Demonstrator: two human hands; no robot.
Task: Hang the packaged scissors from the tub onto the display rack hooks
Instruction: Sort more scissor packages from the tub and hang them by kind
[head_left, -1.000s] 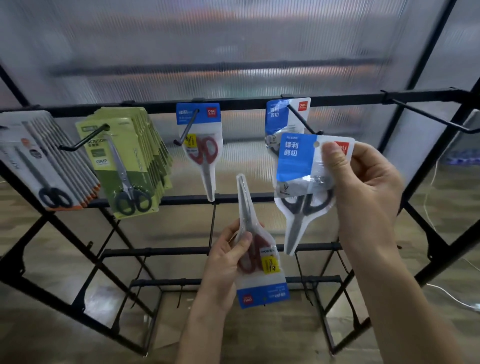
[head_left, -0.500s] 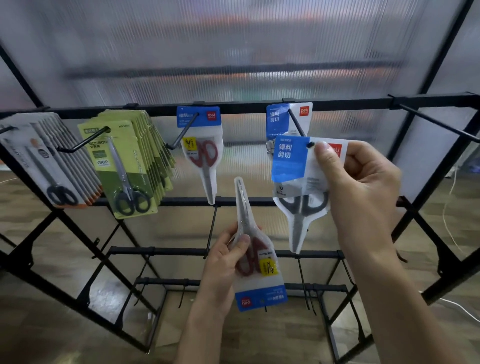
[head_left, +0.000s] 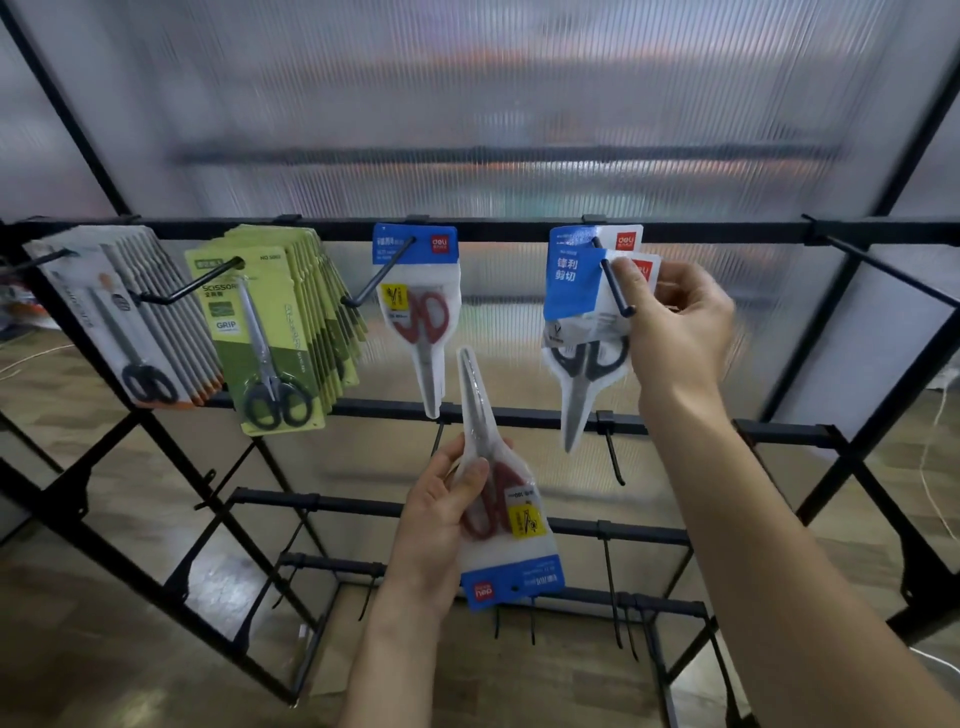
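Behind the black rack (head_left: 467, 229) — ribbed translucent panel (head_left: 467, 104), glossy floor (head_left: 78, 623) below

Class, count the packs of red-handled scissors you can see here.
2: one pack hangs on the rack's middle hook; the left hand holds the other upside down. None seems hidden.

This looks like a shop display set up in a mock or staging space rather than a busy store. A black metal display rack (head_left: 519, 228) carries rows of peg hooks (head_left: 613, 280), and retail blister packs of scissors hang from them: a thick stack of green-carded packs (head_left: 275, 332), a grey-carded stack (head_left: 119, 322), and blue-headed bags (head_left: 418, 312). Behind the rack stands a translucent ribbed plastic wall (head_left: 467, 104); below is wood-look flooring (head_left: 104, 649).
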